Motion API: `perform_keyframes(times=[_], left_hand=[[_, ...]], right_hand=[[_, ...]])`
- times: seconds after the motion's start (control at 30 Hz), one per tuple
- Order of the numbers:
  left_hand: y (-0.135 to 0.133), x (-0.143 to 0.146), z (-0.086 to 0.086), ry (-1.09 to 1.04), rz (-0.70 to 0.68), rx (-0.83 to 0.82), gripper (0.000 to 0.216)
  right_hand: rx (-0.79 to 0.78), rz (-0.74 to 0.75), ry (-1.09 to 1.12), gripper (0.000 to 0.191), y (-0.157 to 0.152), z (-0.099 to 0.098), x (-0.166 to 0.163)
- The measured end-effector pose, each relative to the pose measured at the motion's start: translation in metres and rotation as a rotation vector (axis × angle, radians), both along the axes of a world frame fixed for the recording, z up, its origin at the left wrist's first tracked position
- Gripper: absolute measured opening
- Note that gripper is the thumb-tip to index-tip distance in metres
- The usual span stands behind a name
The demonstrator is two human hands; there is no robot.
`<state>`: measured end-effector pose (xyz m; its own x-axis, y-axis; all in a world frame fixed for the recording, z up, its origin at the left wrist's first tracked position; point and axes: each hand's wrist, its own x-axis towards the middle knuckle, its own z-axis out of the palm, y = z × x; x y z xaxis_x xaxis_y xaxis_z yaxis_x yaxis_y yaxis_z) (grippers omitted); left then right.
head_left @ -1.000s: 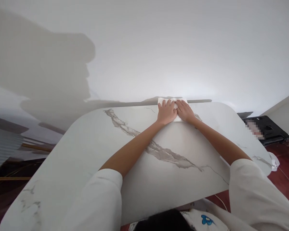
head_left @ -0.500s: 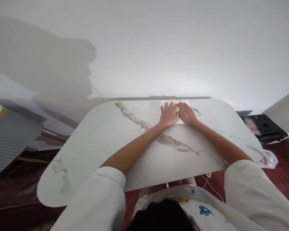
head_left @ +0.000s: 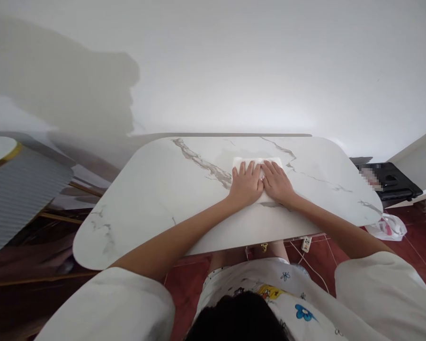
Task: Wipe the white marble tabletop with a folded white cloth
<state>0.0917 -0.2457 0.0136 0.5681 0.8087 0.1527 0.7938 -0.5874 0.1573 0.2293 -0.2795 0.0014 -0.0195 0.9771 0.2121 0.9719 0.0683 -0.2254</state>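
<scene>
Both of my hands lie side by side on a white wiping cloth [head_left: 238, 163], pressed flat onto a white marble-patterned tabletop [head_left: 156, 189]. My left hand [head_left: 246, 182] covers the cloth's left part, its fingers spread and pointing toward the wall. On the right part rests my right hand [head_left: 277, 182], fingers stretched out and its thumb side close to the left hand. Between the hands the cloth is slightly bunched. Its far edge shows beyond my fingertips, and my palms hide much of the rest. Whether it is fabric or thick paper I cannot tell.
A white wall [head_left: 227, 71] rises behind the table. At the left stands a ribbed grey cabinet [head_left: 28, 194] with a gold-edged top. To the right are a black case [head_left: 399, 182] and a plastic bag [head_left: 390, 227]. A power strip [head_left: 306, 244] hangs below the front edge.
Both hands have drawn the cloth across the tabletop toward my body, away from the wall. My elbows are more bent outward, and the view has shifted slightly.
</scene>
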Motion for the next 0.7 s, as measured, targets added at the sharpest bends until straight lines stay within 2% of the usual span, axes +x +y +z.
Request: perform_keyframes(times=[0.33, 0.5, 0.7], left_hand=[[-0.062, -0.027, 0.005, 0.039, -0.008, -0.013, 0.057], [-0.083, -0.033, 0.003, 0.0, 0.047, -0.03, 0.054], [-0.097, -0.035, 0.003, -0.043, 0.088, -0.04, 0.053]], right_hand=[[-0.031, -0.01, 0.021, 0.054, -0.065, 0.005, -0.029], [-0.063, -0.008, 0.073, 0.051, -0.081, 0.008, -0.034], [-0.098, -0.037, 0.123, 0.052, -0.094, 0.015, -0.04]])
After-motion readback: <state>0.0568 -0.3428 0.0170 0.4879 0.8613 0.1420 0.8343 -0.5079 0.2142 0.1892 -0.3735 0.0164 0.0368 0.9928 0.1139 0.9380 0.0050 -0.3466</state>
